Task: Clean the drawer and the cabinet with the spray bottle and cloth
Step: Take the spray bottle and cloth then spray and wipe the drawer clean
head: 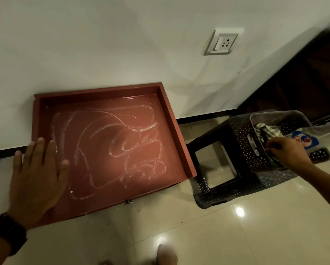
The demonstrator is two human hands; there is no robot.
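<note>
Toes [167, 254] show at the bottom edge of the frame, on the glossy beige tiled floor [236, 236] with lamp glare spots. Left forearm comes in from the lower left, dark watch [6, 233] on the wrist. Left hand [38, 175] lies flat, palm down, fingers spread apart, over the near-left corner of the drawer [179, 138]; it clamps on nothing.

Drawer is out of its cabinet and sits on the floor in the centre-left of the frame, far side against the white wall [103, 44]. Reddish-brown, shallow, open side up. Inside bottom is covered with white swirled streaks [118, 142]. Small metal fitting [128, 202] on the near edge.

Right of the drawer, just beside it: a dark perforated plastic stool [213, 180]. A clear plastic bin [278, 116] rests on it, centre-right of frame. Striped cloth [265, 131] lies in the bin; a blue printed packet [304, 140] just right of it.

Right hand [288, 151] reaches into the bin, fingers curled near the cloth; whether the grip has closed on anything, I cannot tell.

Upper right: white wall socket [222, 43]. Dark wooden piece [303, 81] at the far right edge. Spray bottle not made out.
</note>
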